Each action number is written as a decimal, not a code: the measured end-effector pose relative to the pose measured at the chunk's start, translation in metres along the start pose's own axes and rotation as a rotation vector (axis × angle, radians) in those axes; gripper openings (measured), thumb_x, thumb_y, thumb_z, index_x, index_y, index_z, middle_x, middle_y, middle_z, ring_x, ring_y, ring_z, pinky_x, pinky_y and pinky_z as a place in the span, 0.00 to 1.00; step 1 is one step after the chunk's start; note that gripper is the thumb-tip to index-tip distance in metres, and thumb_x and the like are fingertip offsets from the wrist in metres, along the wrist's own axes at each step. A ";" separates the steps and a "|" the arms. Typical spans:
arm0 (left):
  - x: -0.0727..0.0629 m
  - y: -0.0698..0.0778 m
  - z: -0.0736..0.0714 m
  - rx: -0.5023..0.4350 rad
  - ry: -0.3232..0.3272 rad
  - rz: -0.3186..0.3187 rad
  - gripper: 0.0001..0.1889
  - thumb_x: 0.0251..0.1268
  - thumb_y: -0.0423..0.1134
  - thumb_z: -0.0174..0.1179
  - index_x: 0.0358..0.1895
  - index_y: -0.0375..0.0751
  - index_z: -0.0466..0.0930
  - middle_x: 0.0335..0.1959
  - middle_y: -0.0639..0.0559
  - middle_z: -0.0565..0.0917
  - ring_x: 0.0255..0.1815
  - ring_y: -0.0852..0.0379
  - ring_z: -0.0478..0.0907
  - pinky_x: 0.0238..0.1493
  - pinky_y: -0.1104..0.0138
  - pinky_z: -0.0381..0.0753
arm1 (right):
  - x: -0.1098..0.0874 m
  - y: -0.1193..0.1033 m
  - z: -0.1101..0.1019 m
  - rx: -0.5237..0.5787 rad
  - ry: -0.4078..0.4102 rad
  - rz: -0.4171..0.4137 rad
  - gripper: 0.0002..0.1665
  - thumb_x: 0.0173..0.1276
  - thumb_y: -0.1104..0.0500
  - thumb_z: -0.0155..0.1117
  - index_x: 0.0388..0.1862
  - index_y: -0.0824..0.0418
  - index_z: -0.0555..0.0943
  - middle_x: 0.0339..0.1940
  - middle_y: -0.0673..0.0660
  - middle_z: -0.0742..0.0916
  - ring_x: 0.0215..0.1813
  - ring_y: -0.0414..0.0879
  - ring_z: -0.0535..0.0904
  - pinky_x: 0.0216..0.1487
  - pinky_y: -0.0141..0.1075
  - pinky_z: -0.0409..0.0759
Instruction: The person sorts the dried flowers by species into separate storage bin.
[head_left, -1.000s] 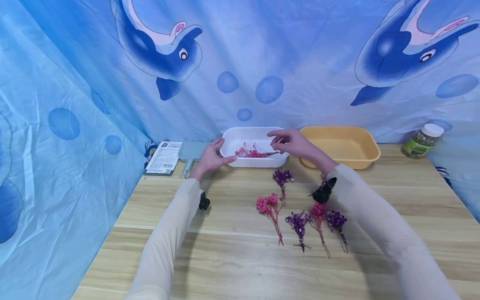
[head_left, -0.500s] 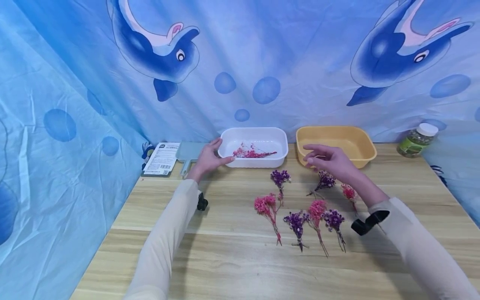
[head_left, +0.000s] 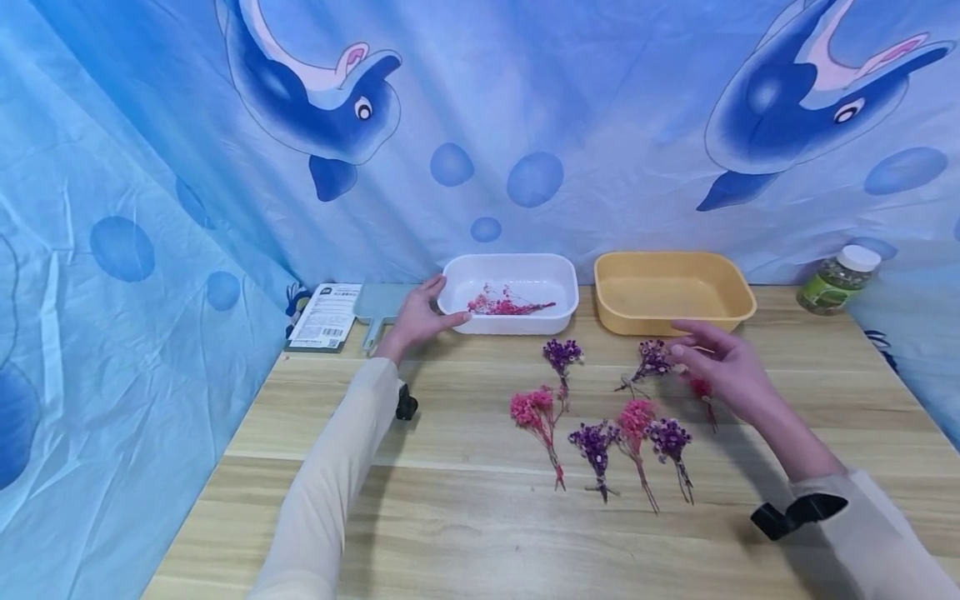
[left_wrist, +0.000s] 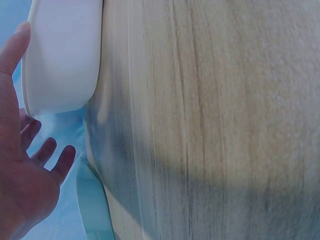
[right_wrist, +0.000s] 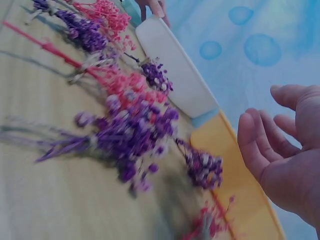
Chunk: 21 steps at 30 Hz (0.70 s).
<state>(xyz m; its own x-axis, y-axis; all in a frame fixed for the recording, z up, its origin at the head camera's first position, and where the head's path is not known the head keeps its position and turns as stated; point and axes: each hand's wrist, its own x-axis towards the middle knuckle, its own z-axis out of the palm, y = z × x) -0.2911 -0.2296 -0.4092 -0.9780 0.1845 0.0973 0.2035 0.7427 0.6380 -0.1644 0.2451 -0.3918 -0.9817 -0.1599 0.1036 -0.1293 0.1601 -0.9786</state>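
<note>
My left hand (head_left: 420,317) rests at the left end of the white plastic basin (head_left: 517,326), thumb along the rim and other fingers spread; the left wrist view shows them loose beside its end. Inside lies a sprig of pink dried flowers (head_left: 506,307). Nothing is between the fingers of my right hand (head_left: 723,371), which hovers with fingers slightly bent over the right side of the flowers. Below it a red-pink bunch (head_left: 702,388) is partly hidden, and a purple bunch (head_left: 654,358) lies by its fingertips. Several more purple bunches (head_left: 669,439) and pink bunches (head_left: 532,410) lie nearer me.
A yellow basin (head_left: 652,325) stands right of the white one, against the blue dolphin curtain (head_left: 637,100). Farther right is a white-lidded jar (head_left: 836,282). A light-blue dustpan-like piece (head_left: 375,304) and a printed white packet (head_left: 326,317) lie at the left back.
My right hand has moved from above the white basin, past the front of the yellow basin, to the right-hand flowers. My left hand has stayed at the white basin.
</note>
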 end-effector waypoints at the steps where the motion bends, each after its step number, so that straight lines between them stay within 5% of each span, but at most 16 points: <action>1: 0.000 0.000 0.000 0.000 0.000 -0.001 0.54 0.55 0.58 0.73 0.77 0.35 0.54 0.80 0.42 0.54 0.79 0.44 0.47 0.76 0.50 0.52 | -0.004 0.002 -0.002 0.042 0.012 0.010 0.27 0.71 0.63 0.66 0.69 0.59 0.75 0.44 0.50 0.88 0.40 0.42 0.86 0.39 0.38 0.87; 4: 0.000 0.000 0.000 -0.004 -0.001 -0.002 0.53 0.55 0.57 0.73 0.77 0.35 0.54 0.80 0.43 0.54 0.80 0.45 0.47 0.76 0.52 0.52 | -0.016 0.007 -0.008 0.148 0.054 0.033 0.26 0.70 0.65 0.67 0.66 0.58 0.77 0.43 0.52 0.88 0.37 0.44 0.86 0.39 0.36 0.86; 10: -0.001 0.002 0.001 -0.012 -0.006 0.005 0.54 0.55 0.57 0.74 0.77 0.34 0.54 0.80 0.42 0.54 0.79 0.44 0.46 0.76 0.52 0.51 | -0.039 0.018 -0.017 0.160 0.133 0.053 0.22 0.69 0.65 0.68 0.60 0.50 0.80 0.41 0.48 0.88 0.38 0.42 0.87 0.39 0.34 0.86; 21: 0.000 0.001 0.001 -0.005 0.004 0.004 0.53 0.55 0.58 0.73 0.77 0.35 0.55 0.80 0.43 0.54 0.79 0.44 0.47 0.76 0.51 0.52 | -0.054 0.035 -0.023 -0.076 0.284 0.077 0.22 0.67 0.65 0.70 0.55 0.45 0.79 0.36 0.38 0.86 0.34 0.33 0.84 0.32 0.30 0.85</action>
<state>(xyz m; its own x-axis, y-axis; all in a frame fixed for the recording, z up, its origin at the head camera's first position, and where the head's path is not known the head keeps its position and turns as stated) -0.2907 -0.2285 -0.4094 -0.9774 0.1850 0.1024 0.2070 0.7389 0.6412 -0.1189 0.2816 -0.4280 -0.9875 0.1328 0.0855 -0.0523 0.2354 -0.9705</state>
